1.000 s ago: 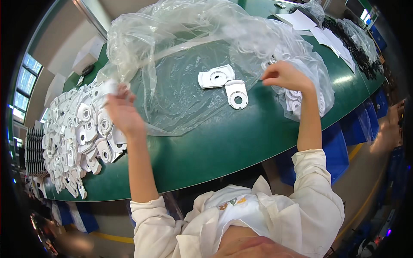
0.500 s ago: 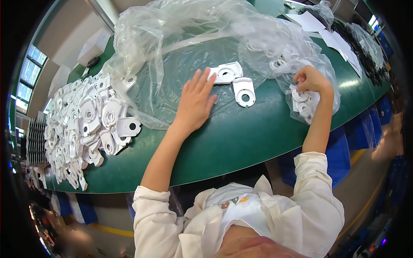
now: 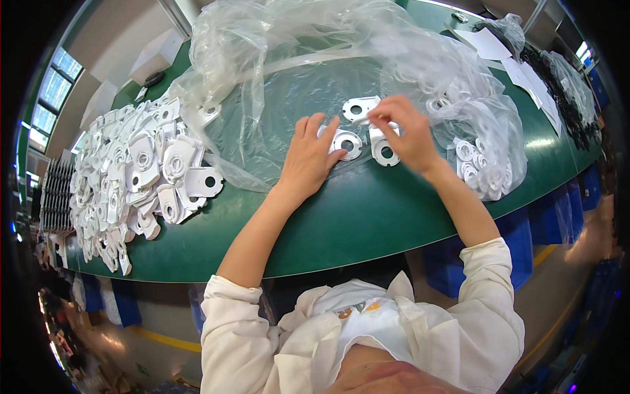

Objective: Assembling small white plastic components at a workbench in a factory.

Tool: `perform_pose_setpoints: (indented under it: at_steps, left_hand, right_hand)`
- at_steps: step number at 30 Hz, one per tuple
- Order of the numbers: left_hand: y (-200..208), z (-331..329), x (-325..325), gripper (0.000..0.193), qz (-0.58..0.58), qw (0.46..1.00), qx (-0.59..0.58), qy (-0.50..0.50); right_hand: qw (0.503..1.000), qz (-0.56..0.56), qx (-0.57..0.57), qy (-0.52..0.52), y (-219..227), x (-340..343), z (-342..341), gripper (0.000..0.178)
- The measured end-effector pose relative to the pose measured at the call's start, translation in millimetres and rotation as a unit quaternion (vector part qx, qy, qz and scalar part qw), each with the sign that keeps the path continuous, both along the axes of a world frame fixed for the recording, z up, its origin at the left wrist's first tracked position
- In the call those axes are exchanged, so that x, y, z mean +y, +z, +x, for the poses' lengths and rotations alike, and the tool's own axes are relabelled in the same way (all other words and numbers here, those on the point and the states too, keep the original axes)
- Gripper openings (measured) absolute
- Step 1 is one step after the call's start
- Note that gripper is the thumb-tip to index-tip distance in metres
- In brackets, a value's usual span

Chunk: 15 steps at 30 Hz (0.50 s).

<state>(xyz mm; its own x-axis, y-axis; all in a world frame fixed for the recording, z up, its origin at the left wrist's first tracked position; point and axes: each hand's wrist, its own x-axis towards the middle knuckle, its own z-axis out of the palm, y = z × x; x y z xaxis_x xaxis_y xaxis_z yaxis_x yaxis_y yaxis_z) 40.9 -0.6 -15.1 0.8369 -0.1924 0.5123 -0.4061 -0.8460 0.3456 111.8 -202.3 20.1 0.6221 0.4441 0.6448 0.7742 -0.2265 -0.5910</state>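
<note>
My left hand (image 3: 310, 156) lies flat on the clear plastic sheet (image 3: 275, 111), its fingertips touching a white flat plate with a round hole (image 3: 346, 142). My right hand (image 3: 407, 134) hovers over two more white plates, one (image 3: 359, 106) just beyond its fingers and one (image 3: 383, 151) under its palm. Its fingers are pinched at the edge of the far plate. All three plates lie close together on the sheet over the green table (image 3: 367, 210).
A large heap of white plates (image 3: 134, 177) covers the table's left end. More small white parts (image 3: 474, 167) sit inside the plastic bag at the right. Paper sheets (image 3: 518, 65) and dark bagged parts (image 3: 564, 85) lie at the far right.
My left hand came from the heap at the left to the plates in the middle. My right hand moved left from the bagged parts to the same plates.
</note>
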Motion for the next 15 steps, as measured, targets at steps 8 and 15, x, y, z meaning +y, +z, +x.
perform_pose_setpoints:
  at_steps: [8, 15]
  left_hand:
    - [14.0, -8.2, 9.2, 0.034, -0.155, 0.967, 0.187, 0.073]
    - [20.6, -20.9, -3.6, 0.035, -0.679, 0.634, 0.363, -0.069]
  right_hand:
    - [0.986, -0.034, -0.133, 0.092, -13.9, 4.6, -7.9, 0.017]
    - [0.960, -0.083, -0.216, 0.156, -17.9, 14.2, -10.8, 0.022]
